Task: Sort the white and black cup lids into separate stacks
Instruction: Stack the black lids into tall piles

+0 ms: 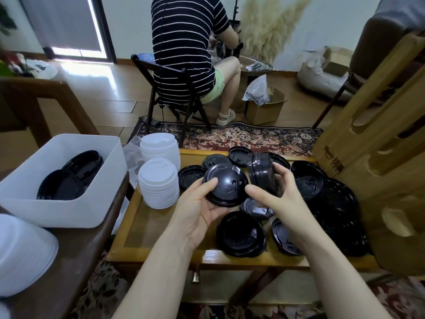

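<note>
Daylight from a far-left doorway (pixel 76 24) glares on the brown wooden floor (pixel 96 77); wide-angle distortion bends edges, corners soft.

Scattered black lids (pixel 241 234), stacked white lids (pixel 158 183)

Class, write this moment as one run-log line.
left hand: holds single black lid | right hand: grips black lid stack | white stacks: untouched

Two stacks of white lids (pixel 158 183) are standing on the surface (pixel 147 229); one white bin (pixel 69 180) is holding black lids (pixel 62 187); roughly ten loose black lids (pixel 241 233) are lying scattered.
</note>
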A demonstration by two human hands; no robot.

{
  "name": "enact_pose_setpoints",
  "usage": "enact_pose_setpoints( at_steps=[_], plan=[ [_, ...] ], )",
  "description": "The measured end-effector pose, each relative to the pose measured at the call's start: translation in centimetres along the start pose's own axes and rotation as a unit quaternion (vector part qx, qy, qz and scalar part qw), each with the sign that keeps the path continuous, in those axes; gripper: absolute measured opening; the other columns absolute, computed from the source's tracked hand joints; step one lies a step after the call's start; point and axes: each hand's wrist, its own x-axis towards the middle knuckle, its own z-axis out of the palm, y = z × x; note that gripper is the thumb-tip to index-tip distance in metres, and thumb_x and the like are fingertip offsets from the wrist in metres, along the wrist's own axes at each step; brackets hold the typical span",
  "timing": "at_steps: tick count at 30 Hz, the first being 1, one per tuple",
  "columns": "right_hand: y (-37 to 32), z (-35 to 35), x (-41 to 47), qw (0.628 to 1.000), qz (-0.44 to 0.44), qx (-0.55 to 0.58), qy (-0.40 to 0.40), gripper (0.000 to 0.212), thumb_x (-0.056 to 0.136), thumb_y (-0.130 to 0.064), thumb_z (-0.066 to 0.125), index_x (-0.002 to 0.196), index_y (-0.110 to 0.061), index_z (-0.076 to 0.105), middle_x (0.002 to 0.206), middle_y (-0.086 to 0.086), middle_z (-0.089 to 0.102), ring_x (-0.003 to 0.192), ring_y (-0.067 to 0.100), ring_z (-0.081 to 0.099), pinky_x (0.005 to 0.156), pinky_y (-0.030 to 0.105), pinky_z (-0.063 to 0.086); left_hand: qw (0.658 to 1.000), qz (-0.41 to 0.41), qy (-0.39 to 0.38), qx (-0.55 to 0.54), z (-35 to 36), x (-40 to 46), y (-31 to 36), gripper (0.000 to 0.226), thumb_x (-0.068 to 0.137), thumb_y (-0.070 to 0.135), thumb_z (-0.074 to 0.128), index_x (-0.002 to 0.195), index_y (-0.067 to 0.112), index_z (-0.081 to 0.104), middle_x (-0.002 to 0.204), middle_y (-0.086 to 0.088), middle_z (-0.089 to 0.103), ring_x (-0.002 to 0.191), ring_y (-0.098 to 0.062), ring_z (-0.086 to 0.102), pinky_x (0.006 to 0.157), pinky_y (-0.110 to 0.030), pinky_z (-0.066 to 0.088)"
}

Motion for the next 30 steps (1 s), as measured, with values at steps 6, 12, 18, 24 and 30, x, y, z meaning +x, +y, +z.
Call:
enact_pose_setpoints(
  at_steps=[6, 12, 18, 24, 30],
  plan=[
    [0.3, -1.1, 0.4, 0.999, -0.002, 0.032, -0.028, 0.098, 0.053, -0.030, 0.088, 0.133, -0.040, 0.035, 0.132, -0.010, 0.053, 0.119, 0.007, 0.056, 0.097, 0.031, 0.048, 1.000, -0.018, -0.017, 0.001, -0.1, 0.0, 0.2, 0.032, 0.099, 0.021, 0.049, 0.124, 0.008, 0.062, 0.116, -0.017, 0.073, 0.102, -0.030, 0.072, 0.073, -0.041, 0.063],
    [0.9, 0.8, 0.6, 0.979, -0.075, -0.166, -0.094, 0.102, 0.055, -0.045, 0.087, 0.139, -0.043, 0.029, 0.140, -0.015, 0.039, 0.133, 0.004, 0.039, 0.111, 0.038, 0.038, 0.997, -0.026, -0.040, 0.055, 0.2, -0.2, -0.6, 0.035, 0.100, 0.026, 0.048, 0.126, 0.009, 0.065, 0.120, -0.015, 0.071, 0.102, -0.028, 0.070, 0.081, -0.040, 0.060],
    [1.0, 0.9, 0.9, 0.971, -0.074, -0.211, -0.083, 0.103, 0.045, -0.055, 0.081, 0.134, -0.049, 0.030, 0.136, -0.019, 0.038, 0.132, 0.009, 0.038, 0.112, 0.045, 0.035, 0.997, -0.029, -0.045, 0.058, 0.2, -0.3, -0.7, 0.039, 0.102, 0.034, 0.043, 0.127, 0.011, 0.063, 0.120, -0.013, 0.071, 0.106, -0.028, 0.070, 0.085, -0.041, 0.058],
    [0.7, 1.1, 0.5, 0.980, -0.065, -0.160, -0.100, 0.106, 0.052, -0.058, 0.087, 0.139, -0.040, 0.029, 0.140, -0.018, 0.039, 0.130, -0.001, 0.040, 0.110, 0.031, 0.039, 0.998, -0.018, -0.038, 0.048, 0.5, -0.5, -0.5, 0.039, 0.096, 0.035, 0.055, 0.124, 0.010, 0.066, 0.121, -0.013, 0.071, 0.109, -0.029, 0.069, 0.081, -0.038, 0.061],
    [0.5, 0.2, 0.6, 0.997, -0.033, -0.040, -0.051, 0.095, 0.053, -0.050, 0.085, 0.132, -0.043, 0.033, 0.132, -0.017, 0.049, 0.115, -0.007, 0.054, 0.096, 0.022, 0.048, 0.999, -0.036, -0.016, 0.006, 0.0, -0.2, -0.1, 0.031, 0.099, 0.028, 0.051, 0.119, 0.009, 0.066, 0.114, -0.018, 0.073, 0.100, -0.030, 0.072, 0.085, -0.043, 0.060]
  ],
)
